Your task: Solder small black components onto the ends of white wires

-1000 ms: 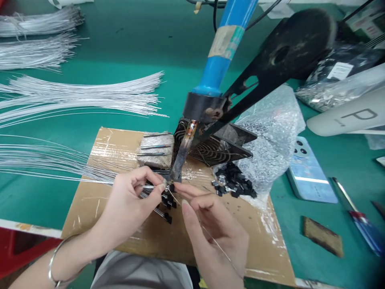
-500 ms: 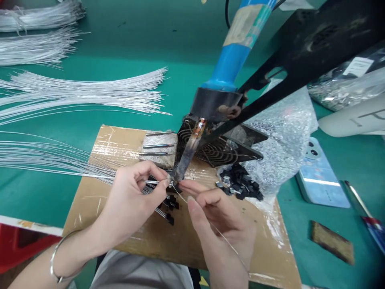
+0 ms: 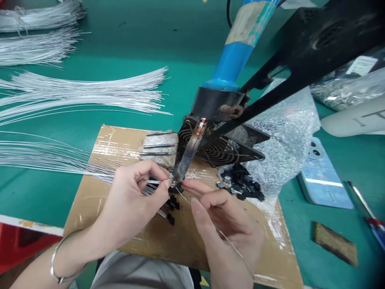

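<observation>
My left hand (image 3: pixel 138 202) is closed, thumb and forefinger pinching a thin white wire (image 3: pixel 153 182) close to the soldering iron tip (image 3: pixel 178 178). The wire's end is mostly hidden by the fingertips and the tip. My right hand (image 3: pixel 225 224) is closed round a strand of solder wire (image 3: pixel 234 247), which runs across the palm and out towards the tip. The blue-handled soldering iron (image 3: pixel 230 62) slants down from a black stand. Below my left fingers lie several wires with black connectors (image 3: pixel 172 202) on their ends.
A cardboard sheet (image 3: pixel 144 245) lies under the work. Behind the tip are a pad (image 3: pixel 159 160) with metal rods and a fan (image 3: pixel 219 148). Loose black parts (image 3: pixel 243 182), bubble wrap (image 3: pixel 288 120) and a phone (image 3: pixel 326 176) are to the right. White wire bundles (image 3: pixel 90 90) spread left.
My right hand has shifted slightly to the right, and the solder wire's end sits a little apart from where it was. My left hand stays almost in place by the tip.
</observation>
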`<state>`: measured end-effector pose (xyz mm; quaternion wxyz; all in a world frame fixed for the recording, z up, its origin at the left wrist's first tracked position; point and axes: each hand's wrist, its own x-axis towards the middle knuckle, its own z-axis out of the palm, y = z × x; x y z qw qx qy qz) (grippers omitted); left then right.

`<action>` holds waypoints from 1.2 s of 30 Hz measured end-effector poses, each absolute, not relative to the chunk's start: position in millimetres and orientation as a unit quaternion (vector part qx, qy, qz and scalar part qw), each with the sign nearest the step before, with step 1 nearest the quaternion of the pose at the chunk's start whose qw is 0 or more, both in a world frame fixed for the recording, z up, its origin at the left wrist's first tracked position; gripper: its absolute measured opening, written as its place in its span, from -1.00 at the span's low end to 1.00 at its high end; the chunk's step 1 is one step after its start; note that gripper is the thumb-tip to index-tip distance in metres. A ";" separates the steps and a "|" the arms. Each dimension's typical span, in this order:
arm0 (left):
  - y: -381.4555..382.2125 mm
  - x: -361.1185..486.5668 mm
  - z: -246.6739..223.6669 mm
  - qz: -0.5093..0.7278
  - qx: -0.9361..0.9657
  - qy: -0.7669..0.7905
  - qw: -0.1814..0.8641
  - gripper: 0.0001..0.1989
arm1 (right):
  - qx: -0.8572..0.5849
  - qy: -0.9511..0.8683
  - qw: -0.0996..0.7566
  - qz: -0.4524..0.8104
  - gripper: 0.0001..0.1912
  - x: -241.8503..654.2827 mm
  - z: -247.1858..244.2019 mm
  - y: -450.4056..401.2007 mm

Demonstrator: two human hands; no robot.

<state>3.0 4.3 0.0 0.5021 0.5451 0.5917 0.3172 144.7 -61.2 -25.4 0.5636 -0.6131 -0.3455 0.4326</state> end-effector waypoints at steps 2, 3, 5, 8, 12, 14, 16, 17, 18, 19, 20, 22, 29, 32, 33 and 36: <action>4.0 2.5 -0.3 0.315 0.546 0.595 0.499 -0.91 | -0.614 -0.350 0.561 0.432 -0.77 145.4 -26.2 -61.4; 3.9 2.4 -0.3 0.315 0.547 0.595 0.497 -0.91 | -0.613 -0.351 0.560 0.433 -0.77 145.7 -26.6 -61.5; 3.9 2.2 0.0 0.319 0.549 0.593 0.495 -0.90 | -0.611 -0.353 0.561 0.433 -0.77 146.0 -27.2 -61.7; 3.4 2.0 1.0 0.323 0.550 0.589 0.496 -0.90 | -0.609 -0.353 0.562 0.434 -0.78 145.6 -26.7 -62.1; 2.5 2.0 1.6 0.321 0.556 0.589 0.492 -0.90 | -0.613 -0.349 0.560 0.434 -0.78 144.2 -24.8 -62.3; 2.8 2.4 1.4 0.319 0.556 0.589 0.492 -0.90 | -0.614 -0.344 0.566 0.429 -0.77 143.0 -23.7 -61.9; 3.4 2.8 1.3 0.318 0.555 0.589 0.494 -0.91 | -0.616 -0.339 0.570 0.425 -0.77 141.7 -22.5 -61.4; 3.7 3.0 1.3 0.318 0.555 0.589 0.494 -0.91 | -0.616 -0.338 0.570 0.426 -0.77 141.2 -22.0 -61.2; 4.0 3.2 1.3 0.319 0.555 0.589 0.493 -0.90 | -0.616 -0.337 0.570 0.427 -0.77 140.7 -21.5 -61.0; 4.2 3.2 1.4 0.320 0.556 0.588 0.493 -0.90 | -0.616 -0.336 0.569 0.430 -0.77 140.3 -21.1 -60.9; 4.2 3.2 1.4 0.321 0.558 0.587 0.491 -0.90 | -0.615 -0.335 0.568 0.431 -0.78 140.1 -21.0 -60.8; 3.6 2.9 1.3 0.321 0.563 0.584 0.488 -0.90 | -0.615 -0.334 0.570 0.430 -0.78 140.1 -21.5 -61.0; 0.6 2.2 0.7 0.333 0.567 0.577 0.485 -0.89 | -0.588 -0.383 0.577 0.418 -0.78 147.3 -31.0 -59.9; 1.2 3.0 0.6 0.341 0.571 0.571 0.481 -0.88 | -0.578 -0.408 0.573 0.414 -0.79 150.3 -33.7 -59.1; 1.6 3.2 0.6 0.341 0.571 0.573 0.479 -0.88 | -0.577 -0.411 0.573 0.413 -0.79 150.8 -34.0 -59.1; 2.7 3.5 0.1 0.336 0.568 0.580 0.478 -0.89 | -0.571 -0.421 0.573 0.411 -0.78 151.5 -34.9 -59.5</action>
